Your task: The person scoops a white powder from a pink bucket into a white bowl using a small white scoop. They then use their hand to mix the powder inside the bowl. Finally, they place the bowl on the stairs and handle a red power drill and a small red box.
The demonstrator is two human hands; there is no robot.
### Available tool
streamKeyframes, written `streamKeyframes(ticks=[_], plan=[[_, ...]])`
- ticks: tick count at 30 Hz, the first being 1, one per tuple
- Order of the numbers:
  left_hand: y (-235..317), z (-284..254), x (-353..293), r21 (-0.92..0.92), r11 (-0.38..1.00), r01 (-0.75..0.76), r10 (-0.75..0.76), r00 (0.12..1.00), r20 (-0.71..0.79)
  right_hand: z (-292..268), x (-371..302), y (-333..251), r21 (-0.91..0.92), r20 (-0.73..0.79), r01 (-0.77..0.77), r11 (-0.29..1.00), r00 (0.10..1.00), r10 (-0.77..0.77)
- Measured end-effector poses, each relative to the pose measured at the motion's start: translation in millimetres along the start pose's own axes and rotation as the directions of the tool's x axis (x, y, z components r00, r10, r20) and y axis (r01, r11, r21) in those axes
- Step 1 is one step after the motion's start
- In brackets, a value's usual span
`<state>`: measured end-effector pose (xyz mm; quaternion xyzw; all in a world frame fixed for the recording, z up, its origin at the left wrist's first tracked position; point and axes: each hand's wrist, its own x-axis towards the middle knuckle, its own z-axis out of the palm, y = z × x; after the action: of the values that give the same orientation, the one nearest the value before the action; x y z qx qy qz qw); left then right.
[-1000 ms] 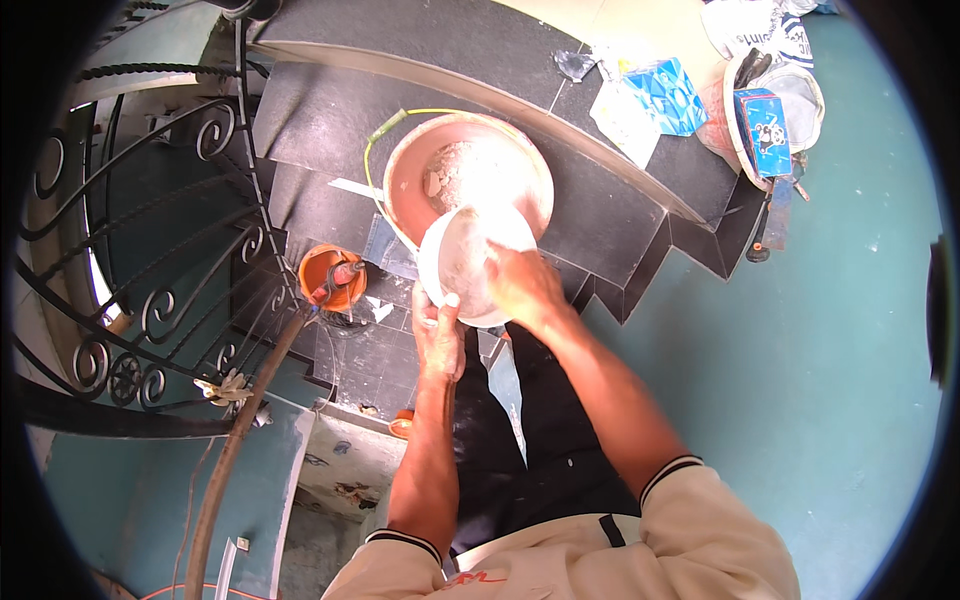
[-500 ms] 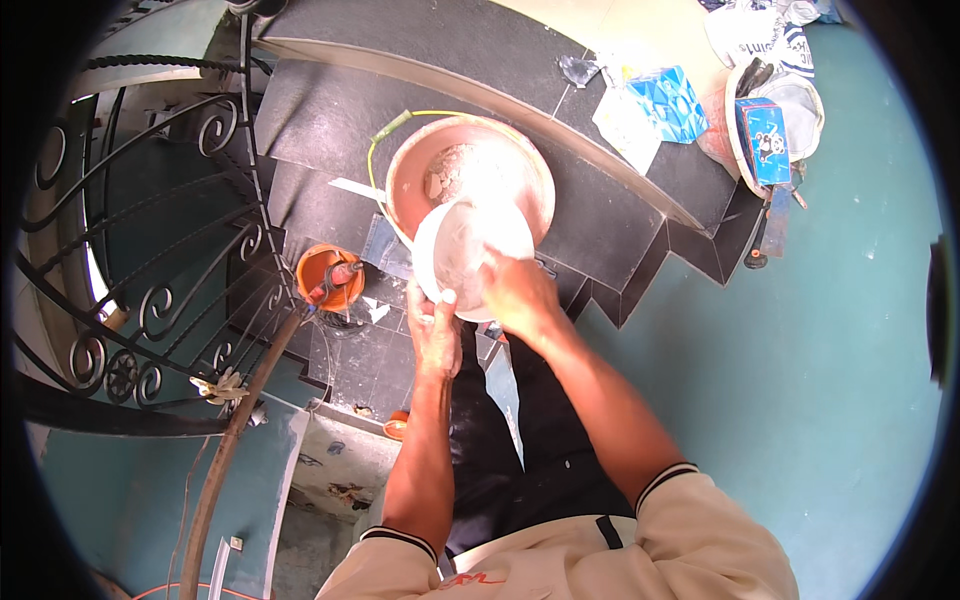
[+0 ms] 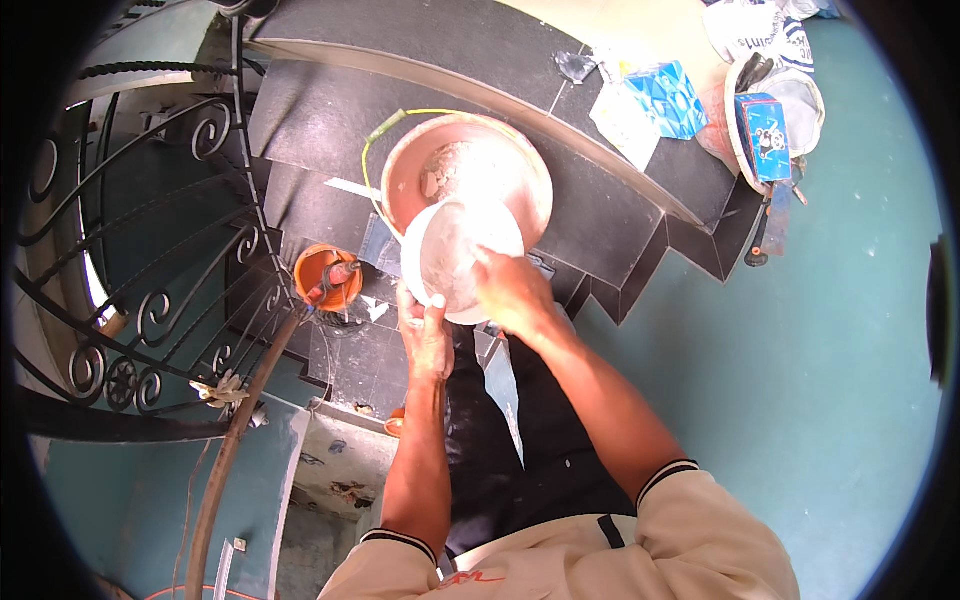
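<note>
My left hand [image 3: 427, 335] grips the near left side of a white bowl [image 3: 412, 265], its thumb up over the rim. The bowl is tilted, and whitish residue coats its inside. My right hand [image 3: 512, 295] reaches over the right side of the bowl with curled fingers inside it; what they hold, if anything, is hidden. Just beyond, partly covered by the bowl, a large bucket [image 3: 543, 190] stands on the dark tiled step. Pale powder and lumps [image 3: 445, 175] lie in it. Its wire handle with a green grip [image 3: 385, 124] rests out to the left.
An orange bucket [image 3: 300, 268] with a red-handled tool stands left, beside the black iron railing [image 3: 245, 130] and its wooden post [image 3: 250, 400]. Right of the steps are a blue patterned box [image 3: 668, 100] and a tub [image 3: 735, 130] with another blue box [image 3: 765, 140] and tools.
The bowl and both hands have shifted slightly to the left. My right hand stays at the bowl's inside, and my left hand keeps its hold.
</note>
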<state>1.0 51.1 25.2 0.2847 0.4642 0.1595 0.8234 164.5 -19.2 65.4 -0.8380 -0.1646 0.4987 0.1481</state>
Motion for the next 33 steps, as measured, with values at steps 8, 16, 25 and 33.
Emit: streamKeyframes(ticks=[8,16,25,33], plan=[[23.1,21.3,24.1,0.189,0.960,-0.205,0.199,0.979,0.051,13.4,-17.1,34.5,0.279,0.038,-0.027,0.960,0.999,0.017],[-12.6,11.6,71.4,0.637,-0.139,-0.758,0.238,0.599,0.765,47.2,-4.9,103.5,0.846,-0.015,-0.124,0.519,0.966,0.257],[-3.3,38.1,59.0,0.521,0.797,-0.305,0.324,0.944,0.058,50.9,-17.6,102.5,0.365,-0.513,0.183,0.913,0.858,0.033],[25.8,32.0,38.1,0.247,0.968,-0.052,0.047,0.999,0.024,5.6,12.7,78.3,-0.398,-0.342,0.536,0.745,0.667,-0.662]])
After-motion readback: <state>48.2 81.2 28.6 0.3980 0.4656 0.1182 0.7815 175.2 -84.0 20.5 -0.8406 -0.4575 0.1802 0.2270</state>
